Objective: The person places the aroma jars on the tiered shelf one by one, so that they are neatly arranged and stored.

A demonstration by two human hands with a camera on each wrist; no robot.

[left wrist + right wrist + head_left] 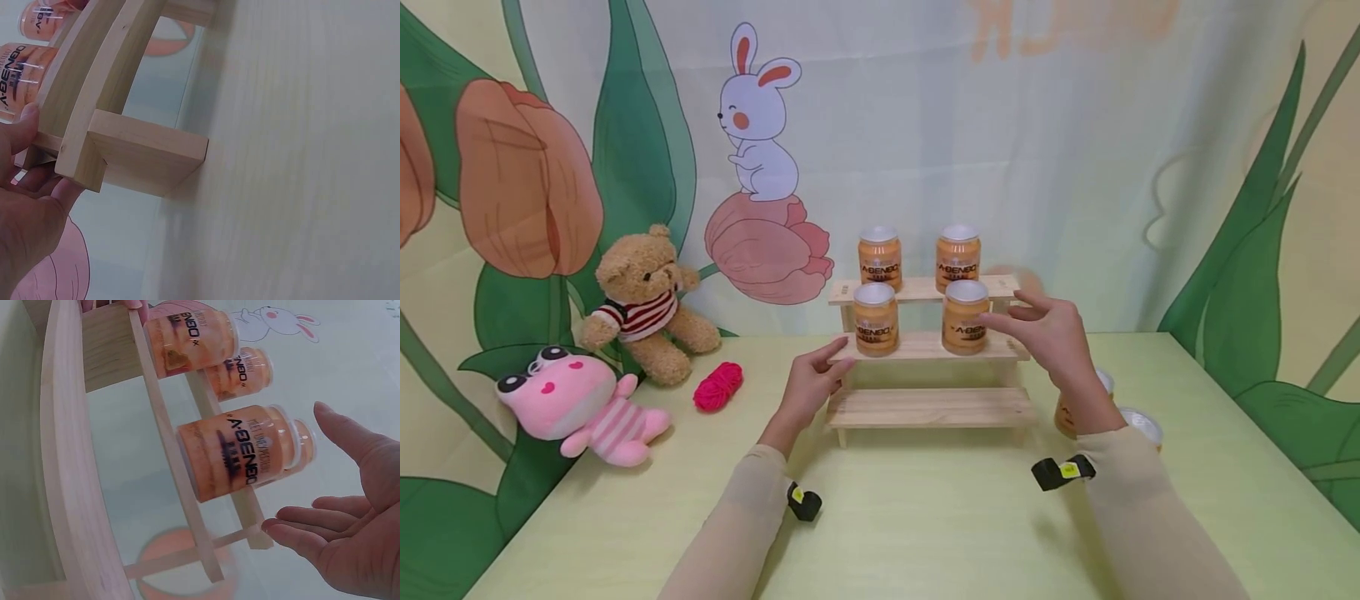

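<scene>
A three-step wooden rack [931,408] stands on the table with its lowest step bare. My left hand [808,385] holds the left end of the middle step, thumb above and fingers below in the left wrist view. Two orange jars with pale lids, a left one [876,325] and a right one [964,321], sit upright on that step. Two more, one left [880,257] and one right [958,257], stand on the top step. Beside the middle step's right jar, my right hand [1051,337] is spread; the right wrist view shows a gap between its fingers and that jar [228,453].
Behind my right wrist, one jar [1066,417] and another pale lid [1141,425] show on the table, partly hidden. To the left are a teddy bear [647,304], a pink plush toy [583,404] and pink yarn [718,386]. A printed curtain [1060,167] hangs behind the rack.
</scene>
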